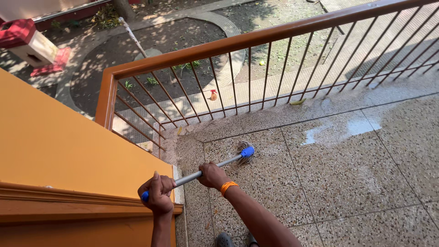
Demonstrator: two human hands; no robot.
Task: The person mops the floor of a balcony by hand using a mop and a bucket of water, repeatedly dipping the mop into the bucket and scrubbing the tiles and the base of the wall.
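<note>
Orange wall (55, 151): the left of the view is filled by it, with a moulded ledge running just under the nearer hand
Left hand (157, 192): closed in a full fist round the blue end cap of the mop handle, held close above the wall ledge; the top end appears to be steadied and steered from here
Mop handle (208, 168): a grey pole is slanted up and to the right from the left fist to the mop head, kept low to the floor so the strands lie flat
Right hand (212, 175): wrapped shut round the pole further down; an orange band (228, 186) is worn at this wrist; the push seems to be supplied from this lower grip
Mop head (246, 150): a blue socket with pale strands, pressed on the speckled floor (320, 183) near the corner where wall and railing meet
Railing (256, 41): brown bars are set along the balcony edge, a shaded yard being seen below through them
Wet patch (347, 128): a glossy film of water is spread to the right, well apart from the mop head
</note>
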